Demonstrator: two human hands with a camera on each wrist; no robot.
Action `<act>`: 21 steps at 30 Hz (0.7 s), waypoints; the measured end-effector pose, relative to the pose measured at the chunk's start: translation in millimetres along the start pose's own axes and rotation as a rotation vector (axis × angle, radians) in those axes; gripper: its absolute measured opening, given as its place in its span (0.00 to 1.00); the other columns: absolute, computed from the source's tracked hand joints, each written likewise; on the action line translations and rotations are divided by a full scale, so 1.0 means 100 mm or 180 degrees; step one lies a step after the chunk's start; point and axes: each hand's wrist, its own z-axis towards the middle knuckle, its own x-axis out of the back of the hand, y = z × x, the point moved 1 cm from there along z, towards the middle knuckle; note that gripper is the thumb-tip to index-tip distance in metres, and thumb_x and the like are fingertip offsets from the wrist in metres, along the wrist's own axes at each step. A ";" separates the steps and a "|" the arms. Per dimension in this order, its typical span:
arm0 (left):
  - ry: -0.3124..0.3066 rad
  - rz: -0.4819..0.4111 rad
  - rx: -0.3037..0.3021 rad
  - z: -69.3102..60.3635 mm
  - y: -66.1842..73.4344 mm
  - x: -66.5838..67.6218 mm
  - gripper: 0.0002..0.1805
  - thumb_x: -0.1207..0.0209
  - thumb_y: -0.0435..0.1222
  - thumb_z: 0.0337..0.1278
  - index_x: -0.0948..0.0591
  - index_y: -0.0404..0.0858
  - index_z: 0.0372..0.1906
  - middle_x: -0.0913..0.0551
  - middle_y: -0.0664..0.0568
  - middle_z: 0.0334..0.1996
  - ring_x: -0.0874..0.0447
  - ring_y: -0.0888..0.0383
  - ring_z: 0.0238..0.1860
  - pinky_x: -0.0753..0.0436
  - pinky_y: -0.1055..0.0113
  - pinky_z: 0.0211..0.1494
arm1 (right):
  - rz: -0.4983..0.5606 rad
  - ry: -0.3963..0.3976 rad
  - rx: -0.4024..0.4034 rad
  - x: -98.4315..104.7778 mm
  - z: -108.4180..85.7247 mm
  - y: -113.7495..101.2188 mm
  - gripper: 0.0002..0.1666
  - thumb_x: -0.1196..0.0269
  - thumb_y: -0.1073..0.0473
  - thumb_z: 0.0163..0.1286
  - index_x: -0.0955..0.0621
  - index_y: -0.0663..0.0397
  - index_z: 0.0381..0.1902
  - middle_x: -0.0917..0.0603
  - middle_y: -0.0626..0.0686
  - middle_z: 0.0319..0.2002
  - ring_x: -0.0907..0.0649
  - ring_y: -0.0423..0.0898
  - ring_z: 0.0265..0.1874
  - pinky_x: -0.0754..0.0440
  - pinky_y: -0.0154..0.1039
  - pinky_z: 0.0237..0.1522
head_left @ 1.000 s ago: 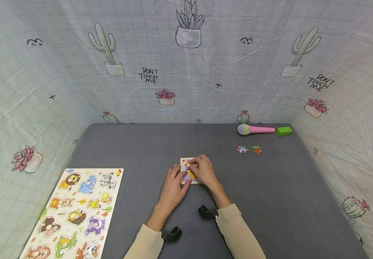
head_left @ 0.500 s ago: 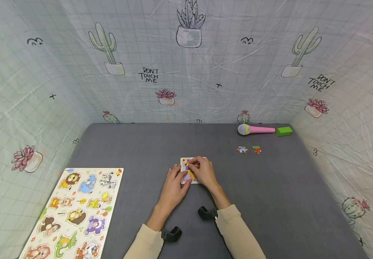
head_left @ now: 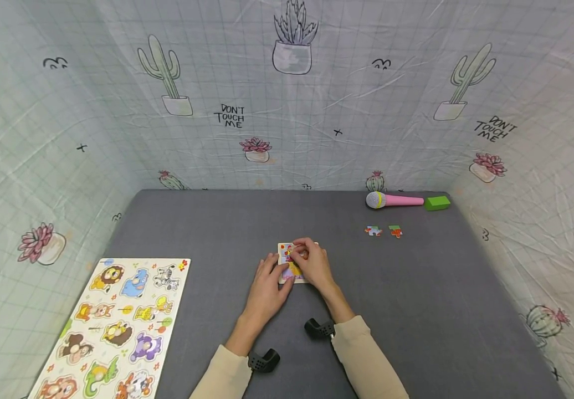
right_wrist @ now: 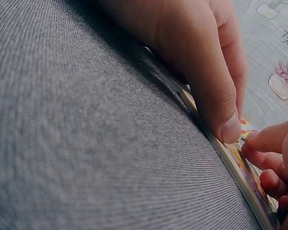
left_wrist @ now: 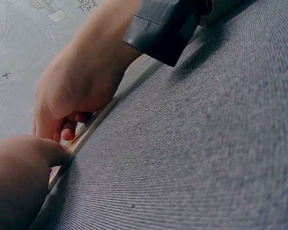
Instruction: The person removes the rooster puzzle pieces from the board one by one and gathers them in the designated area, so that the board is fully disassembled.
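A small colourful jigsaw board (head_left: pixel 293 270) with a pale frame lies on the grey table under both hands. My left hand (head_left: pixel 266 285) rests at the board's left side and near corner, fingers fairly straight. Its thumb lies over the board's edge, as the right wrist view shows at the pale rim (right_wrist: pixel 225 155). Reaching over the board from the right, my right hand (head_left: pixel 315 267) pinches a jigsaw piece between thumb and forefinger. That piece is mostly hidden by the fingertips. Purple, yellow and red print shows between the hands.
Two loose jigsaw pieces (head_left: pixel 373 230) lie at the right, below a pink toy microphone (head_left: pixel 401 200) and a green block (head_left: pixel 437 203). A large animal puzzle board (head_left: pixel 137 327) takes up the near left. Patterned cloth (head_left: pixel 287 111) walls the table's back and sides.
The right hand's fingers shift very slightly over the board. The left hand, the board and the loose pieces stay where they were.
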 end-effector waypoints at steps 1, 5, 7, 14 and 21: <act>-0.0002 0.0000 -0.0001 0.00 0.00 0.00 0.20 0.33 0.41 0.61 0.16 0.35 0.54 0.23 0.36 0.64 0.30 0.39 0.71 0.35 0.43 0.76 | 0.0012 0.0002 -0.0001 0.00 0.00 0.00 0.12 0.32 0.61 0.65 0.16 0.55 0.46 0.10 0.52 0.34 0.24 0.39 0.26 0.31 0.29 0.30; 0.0009 -0.0004 -0.0017 -0.01 0.00 0.00 0.20 0.33 0.41 0.61 0.16 0.34 0.53 0.23 0.36 0.64 0.29 0.39 0.71 0.35 0.43 0.76 | 0.0099 0.0013 -0.0013 0.02 0.00 0.00 0.11 0.33 0.60 0.67 0.16 0.55 0.47 0.11 0.53 0.34 0.23 0.39 0.27 0.29 0.29 0.31; 0.0016 -0.0004 -0.0028 -0.01 0.00 0.00 0.19 0.33 0.41 0.61 0.16 0.34 0.53 0.23 0.36 0.63 0.29 0.39 0.71 0.35 0.42 0.76 | 0.0141 0.0033 -0.0017 0.03 -0.01 0.00 0.10 0.33 0.60 0.68 0.15 0.55 0.46 0.12 0.53 0.35 0.22 0.39 0.28 0.28 0.29 0.31; 0.0016 0.0005 -0.0034 -0.02 0.01 0.01 0.20 0.33 0.41 0.61 0.16 0.34 0.53 0.23 0.36 0.64 0.29 0.38 0.71 0.35 0.42 0.76 | 0.0299 0.0154 -0.0170 0.08 0.02 0.02 0.08 0.33 0.59 0.68 0.13 0.57 0.42 0.12 0.54 0.34 0.21 0.40 0.28 0.24 0.28 0.31; -0.0012 0.0020 -0.0005 -0.02 0.00 0.00 0.20 0.33 0.41 0.61 0.16 0.34 0.54 0.23 0.36 0.64 0.30 0.39 0.71 0.35 0.43 0.77 | 0.0260 0.0204 -0.0249 0.19 0.06 0.05 0.09 0.35 0.58 0.70 0.13 0.57 0.42 0.13 0.56 0.34 0.19 0.43 0.30 0.22 0.30 0.33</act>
